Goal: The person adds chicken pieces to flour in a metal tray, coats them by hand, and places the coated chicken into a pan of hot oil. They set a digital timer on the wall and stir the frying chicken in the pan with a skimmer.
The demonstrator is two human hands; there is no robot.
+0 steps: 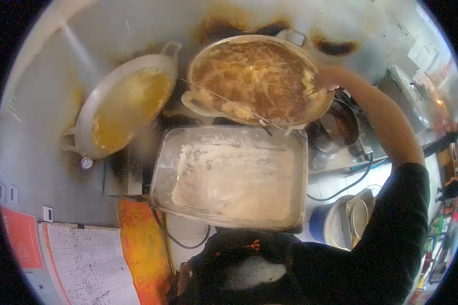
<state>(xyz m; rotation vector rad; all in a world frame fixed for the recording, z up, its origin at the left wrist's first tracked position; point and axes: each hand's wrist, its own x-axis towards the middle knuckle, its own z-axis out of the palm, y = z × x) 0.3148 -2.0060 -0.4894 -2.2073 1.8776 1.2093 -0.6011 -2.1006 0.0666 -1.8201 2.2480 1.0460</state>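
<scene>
My right hand (328, 79) is over the right rim of a large two-handled wok (202, 105) of bubbling brown oil (254, 76). Its fingers look closed, and steam and the angle hide what they hold. Pale, foamy bits lie in the oil just left of the fingers. A thin metal rod (224, 99) with a dark clip at its lower end crosses the wok's front rim. Low by my body, a small part of my left hand (185, 277) shows; its fingers cannot be made out. Between me and the wok is a rectangular metal tray (160, 178) holding white flour (234, 178).
A second wok (89, 109) with yellow oil stands at the left, a dial thermometer (87, 163) at its rim. A dark pan (341, 124) sits right of the large wok. Below are a blue bucket (318, 223) and hoses. A handwritten sheet (86, 264) is at lower left.
</scene>
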